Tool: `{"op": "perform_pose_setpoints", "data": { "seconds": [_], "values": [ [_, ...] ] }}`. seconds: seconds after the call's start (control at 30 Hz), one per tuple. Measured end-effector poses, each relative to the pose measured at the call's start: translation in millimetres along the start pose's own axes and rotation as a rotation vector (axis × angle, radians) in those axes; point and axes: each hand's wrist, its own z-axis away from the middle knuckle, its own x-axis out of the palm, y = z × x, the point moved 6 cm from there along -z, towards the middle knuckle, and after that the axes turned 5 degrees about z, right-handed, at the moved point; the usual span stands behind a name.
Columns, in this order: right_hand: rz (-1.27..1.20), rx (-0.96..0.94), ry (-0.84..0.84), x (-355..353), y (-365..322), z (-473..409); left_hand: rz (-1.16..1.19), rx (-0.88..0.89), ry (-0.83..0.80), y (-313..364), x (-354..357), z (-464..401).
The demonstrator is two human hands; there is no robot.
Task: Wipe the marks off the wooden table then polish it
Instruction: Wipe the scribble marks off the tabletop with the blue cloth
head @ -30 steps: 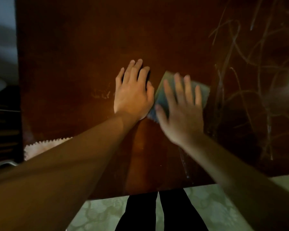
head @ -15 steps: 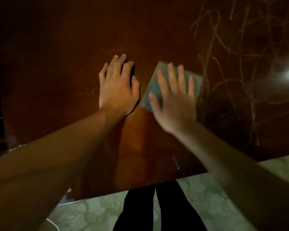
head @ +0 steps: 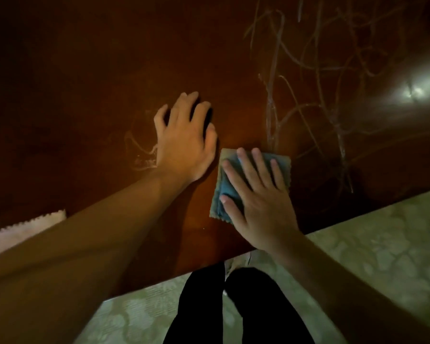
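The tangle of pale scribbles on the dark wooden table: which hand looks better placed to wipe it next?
Probably the right hand: it presses the folded blue cloth flat, just short of the pale scribble marks. The left hand rests bare on the wooden table.

Dark reddish-brown table, blue cloth, pale scribbles.

I see the wooden table (head: 109,70) as a deep reddish brown, warmer orange-brown near its front edge and almost black toward the far left corner. Pale tangled scribble marks (head: 308,83) cross its right side, and a smaller whitish squiggle (head: 142,152) sits near the middle. The folded cloth (head: 224,192) reads blue with a lighter tan-grey zigzag edge. A white cloth (head: 23,232) at the table's left edge has a pinked border. The floor (head: 382,244) is pale green with a lighter blotchy pattern; the person's trousers (head: 199,306) are black.
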Motion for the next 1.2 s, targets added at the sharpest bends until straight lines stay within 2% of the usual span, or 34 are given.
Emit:
{"op": "perform_pose_setpoints", "data": {
  "seconds": [0.07,0.1,0.2,0.3,0.4,0.5,0.57,0.63,0.77,0.83,0.9,0.97,1.07,1.13,1.2],
  "values": [
    [-0.055,0.196,0.042,6,-24,17,-0.012,-0.048,-0.036,3,9,5],
    [-0.096,0.198,0.046,10,-45,28,-0.027,-0.049,-0.044,3,12,7],
    [-0.135,-0.029,0.027,18,-92,54,-0.06,-0.034,-0.021,2,16,7],
    [-0.157,-0.11,0.054,13,-64,48,-0.098,-0.029,-0.014,4,19,7],
    [-0.14,0.027,0.037,6,15,29,-0.137,-0.058,-0.017,9,18,7],
    [-0.053,0.236,0.035,-1,94,23,-0.062,-0.159,0.004,21,23,9],
    [-0.055,0.386,0.055,-2,100,29,-0.047,-0.209,0.03,24,25,11],
    [-0.1,0.446,0.086,3,66,34,-0.065,-0.215,0.042,22,26,12],
    [-0.171,0.152,0.122,10,-31,42,-0.064,-0.2,0.066,22,26,12],
    [-0.18,0.078,0.11,12,-36,44,-0.065,-0.197,0.073,22,26,13],
    [-0.175,0.039,0.094,12,-10,45,-0.054,-0.197,0.061,21,27,13],
    [-0.122,0.126,0.072,9,38,35,-0.05,-0.201,0.056,20,27,12],
    [-0.039,0.4,0.065,-2,89,11,-0.058,-0.199,0.065,22,25,12],
    [-0.068,0.471,0.056,-3,74,4,-0.053,-0.204,0.066,22,25,12],
    [-0.13,0.406,0.037,2,24,15,-0.045,-0.216,0.069,21,24,11]
  ]
}}
